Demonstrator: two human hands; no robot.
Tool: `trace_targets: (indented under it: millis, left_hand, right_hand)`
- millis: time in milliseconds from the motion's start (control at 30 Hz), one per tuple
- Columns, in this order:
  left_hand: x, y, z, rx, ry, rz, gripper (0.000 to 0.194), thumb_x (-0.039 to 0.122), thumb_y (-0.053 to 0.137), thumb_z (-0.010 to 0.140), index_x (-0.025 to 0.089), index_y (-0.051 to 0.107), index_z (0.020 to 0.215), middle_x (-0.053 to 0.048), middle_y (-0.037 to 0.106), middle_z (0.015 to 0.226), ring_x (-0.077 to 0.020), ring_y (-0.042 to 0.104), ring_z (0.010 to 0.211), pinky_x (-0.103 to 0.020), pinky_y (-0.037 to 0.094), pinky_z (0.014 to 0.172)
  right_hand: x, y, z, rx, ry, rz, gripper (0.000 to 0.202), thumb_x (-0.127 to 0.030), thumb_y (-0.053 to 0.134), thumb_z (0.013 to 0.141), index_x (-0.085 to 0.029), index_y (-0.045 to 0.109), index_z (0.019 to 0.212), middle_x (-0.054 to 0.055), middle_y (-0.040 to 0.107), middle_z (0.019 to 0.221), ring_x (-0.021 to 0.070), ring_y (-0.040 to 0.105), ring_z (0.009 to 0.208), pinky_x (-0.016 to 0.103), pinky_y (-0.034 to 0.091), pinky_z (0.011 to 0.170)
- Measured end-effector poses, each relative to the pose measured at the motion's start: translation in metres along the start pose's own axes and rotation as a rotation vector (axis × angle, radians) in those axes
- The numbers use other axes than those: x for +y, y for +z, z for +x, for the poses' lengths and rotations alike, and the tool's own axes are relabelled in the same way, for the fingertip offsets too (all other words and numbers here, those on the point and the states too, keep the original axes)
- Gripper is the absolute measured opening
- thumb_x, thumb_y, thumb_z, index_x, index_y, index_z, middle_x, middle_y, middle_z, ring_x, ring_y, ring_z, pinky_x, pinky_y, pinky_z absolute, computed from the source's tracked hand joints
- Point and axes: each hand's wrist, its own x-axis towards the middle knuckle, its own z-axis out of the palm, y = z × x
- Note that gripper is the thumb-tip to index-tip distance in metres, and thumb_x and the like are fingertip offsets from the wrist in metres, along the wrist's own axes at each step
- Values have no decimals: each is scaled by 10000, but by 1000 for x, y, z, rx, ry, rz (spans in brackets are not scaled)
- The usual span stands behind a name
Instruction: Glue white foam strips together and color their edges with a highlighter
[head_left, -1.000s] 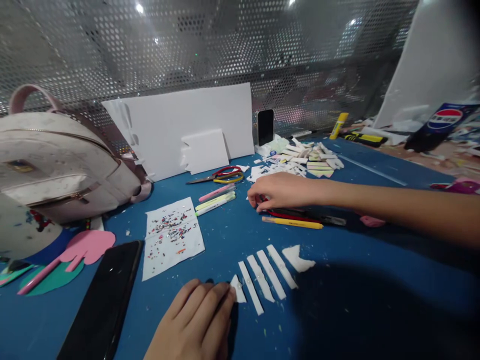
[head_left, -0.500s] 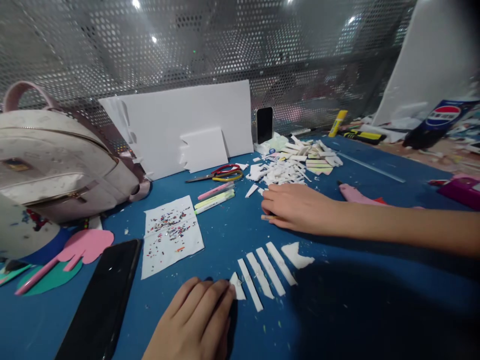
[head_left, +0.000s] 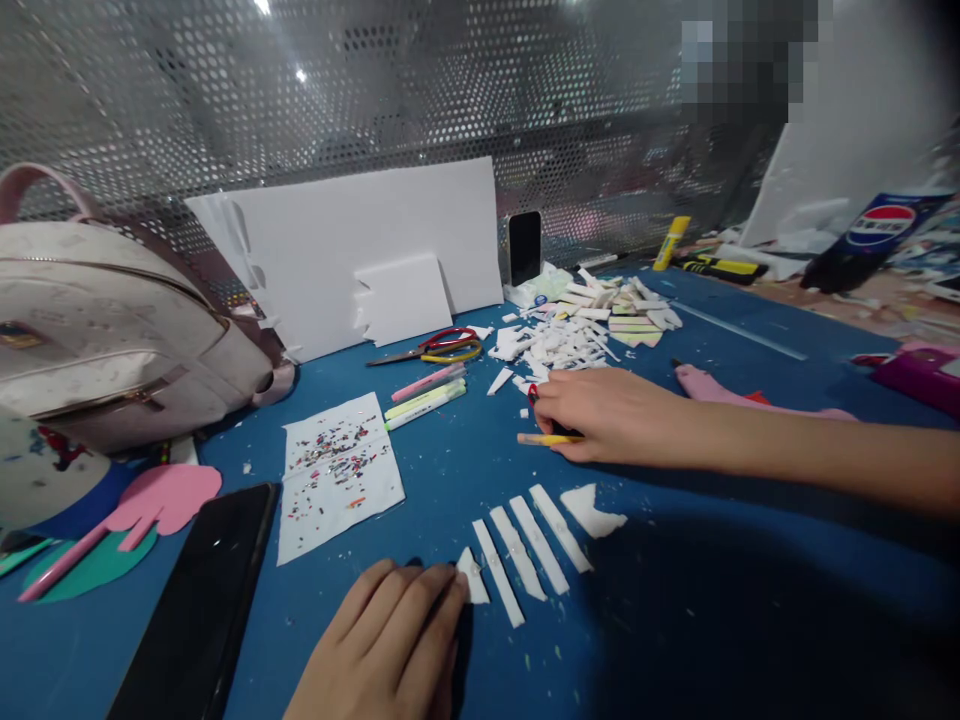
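— Head view: where are we keeping our hands?
— Our right hand [head_left: 611, 415] is closing over a yellow pen [head_left: 541, 439] lying crosswise on the tabletop [head_left: 675, 600]; our left hand [head_left: 390, 645] is pressing flat beside white strips [head_left: 525, 545].

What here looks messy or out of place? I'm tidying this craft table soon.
A heap of white foam scraps is strewn behind the right hand, which covers a yellow pen. Coloured flecks litter the paper sheet. The left hand touches the end piece of otherwise neat white strips.
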Motion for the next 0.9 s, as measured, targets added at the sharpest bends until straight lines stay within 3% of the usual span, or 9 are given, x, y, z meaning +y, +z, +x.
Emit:
trace_targets:
  millis: [100,267,400,467,567,733,900]
  left_hand:
    - [0,-1,0,1,8,7,403,82,398,1039,163,622,1366,-23,713,1263,-175,645,1090,-367,395,1051]
    - [0,0,0,-1,-1,-23,396,92,421,1040,151,608,1384,-36,710,1261,-186,636,1106,-371,402,1050]
    - [0,-1,-1,-19,4,-19,393,98,420,1048,158,605,1389,-30,706,1268,-179,630,1114,-366,395,1054]
    - [1,-1,-1,-25,4,-24,390,101,421,1050,154,603,1391,-34,705,1267,-182,627,1119,-369,392,1054]
    - [0,0,-1,-9,-3,-37,380,101,430,1048,145,611,1380,-40,707,1259,-186,624,1112,-371,388,1054]
    - [0,1,0,-9,-4,-30,400,86,406,1042,160,621,1371,-32,708,1262,-185,628,1101,-377,378,1051]
    - [2,0,1,-19,-51,-40,400,85,405,1042,179,630,1360,-16,716,1255,-181,628,1096,-379,370,1056]
  right_hand:
    - [1,-3,0,27,33,25,89,-217,663,831,-195,604,768,65,618,806,229,561,757,313,296,590]
    - [-1,-30,-6,138,32,81,206,-341,451,1002,-217,528,856,65,594,876,216,532,760,326,327,637]
    - [-9,-40,-11,301,-28,357,215,-364,385,1054,-230,483,917,40,606,902,193,536,745,325,366,683]
    - [-12,-36,-12,351,-73,478,216,-362,389,1070,-230,496,937,32,625,926,190,565,795,319,396,736]
    - [-14,-20,-10,300,-84,529,229,-377,404,1074,-228,527,951,34,647,968,194,587,859,321,412,768]
    - [-10,5,-11,209,-21,501,262,-391,438,1049,-208,593,943,76,680,1016,222,626,879,349,450,773]
    - [-8,9,-17,222,34,448,318,-377,431,1035,-195,692,1021,112,715,1080,276,668,980,408,482,852]
